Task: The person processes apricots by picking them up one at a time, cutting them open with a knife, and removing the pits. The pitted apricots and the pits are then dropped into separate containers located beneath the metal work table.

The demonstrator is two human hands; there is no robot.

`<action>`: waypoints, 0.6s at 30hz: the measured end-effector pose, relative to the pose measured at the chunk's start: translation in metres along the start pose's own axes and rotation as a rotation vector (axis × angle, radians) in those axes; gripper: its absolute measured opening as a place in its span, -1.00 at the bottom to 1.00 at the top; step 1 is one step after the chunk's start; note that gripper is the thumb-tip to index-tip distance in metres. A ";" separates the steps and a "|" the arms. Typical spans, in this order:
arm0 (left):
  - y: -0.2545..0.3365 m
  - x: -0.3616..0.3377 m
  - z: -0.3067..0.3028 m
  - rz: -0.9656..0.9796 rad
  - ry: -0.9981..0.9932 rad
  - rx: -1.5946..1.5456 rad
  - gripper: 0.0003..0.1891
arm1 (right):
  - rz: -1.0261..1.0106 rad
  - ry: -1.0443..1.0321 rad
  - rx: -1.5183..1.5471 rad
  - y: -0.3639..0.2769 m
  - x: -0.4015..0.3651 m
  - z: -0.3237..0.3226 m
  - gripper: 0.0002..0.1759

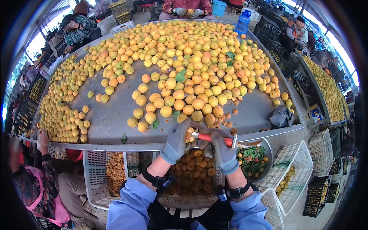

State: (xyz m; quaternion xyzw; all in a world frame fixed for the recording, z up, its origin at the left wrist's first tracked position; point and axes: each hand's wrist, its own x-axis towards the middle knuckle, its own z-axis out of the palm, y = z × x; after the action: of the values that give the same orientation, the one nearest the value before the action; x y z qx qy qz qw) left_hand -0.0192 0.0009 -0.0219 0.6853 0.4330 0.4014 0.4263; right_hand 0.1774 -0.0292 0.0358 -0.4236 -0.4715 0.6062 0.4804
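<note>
Sitting in the curled, gloved fingers of the left hand (pixel 176 143), the apricot (pixel 189 135) was held just off the near rim of the metal table (pixel 115 115), above a crate. The left hand was closed narrowly round the fruit, and the right hand (pixel 224 153), also gloved, was wrapped round the red-handled knife (pixel 214 138). The knife's long axis ran almost level from right to left. Its handle lay under the right palm and its pale working end pointed left at the apricot, seemingly touching it, though the blade itself was too small to make out. So the fruit lay directly left of the right hand, with the two hands close together and the left one nearer to it. Below them the white crate (pixel 191 174) held a mass of darker orange fruit pieces, and to its right a round bowl (pixel 253 160) held green leaves and scraps. Beyond the rim, a heap of apricots (pixel 199 65) covered most of the table, with a grey cloth (pixel 281 117) at its right edge and a blue bottle (pixel 243 22) at the far side. A co-worker's hand (pixel 43 140) rested at the left corner.
</note>
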 end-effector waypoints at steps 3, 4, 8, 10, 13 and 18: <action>-0.024 0.014 0.020 0.633 0.498 0.402 -0.59 | 0.006 0.021 0.000 0.001 0.000 0.002 -0.65; -0.020 0.010 0.021 0.632 0.496 0.404 -0.59 | 0.007 0.021 0.002 0.002 0.000 0.002 -0.65; 0.035 0.001 0.014 -0.082 0.236 -0.316 -0.50 | 0.009 0.017 0.078 0.002 -0.001 0.004 -0.65; 0.038 0.000 0.013 -0.283 0.160 -0.687 -0.49 | -0.002 0.030 0.088 0.003 -0.001 0.006 -0.65; 0.017 -0.003 0.021 -0.297 0.098 -0.994 -0.66 | 0.061 0.043 0.117 0.005 0.000 0.006 -0.65; 0.002 -0.010 0.015 0.429 0.244 0.339 -0.50 | 0.033 0.019 0.159 0.011 0.001 0.005 -0.63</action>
State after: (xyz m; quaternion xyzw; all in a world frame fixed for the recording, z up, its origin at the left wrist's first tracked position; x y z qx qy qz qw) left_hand -0.0080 -0.0127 -0.0267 0.7691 0.3873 0.4839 0.1561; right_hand 0.1700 -0.0297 0.0263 -0.3978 -0.4100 0.6455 0.5069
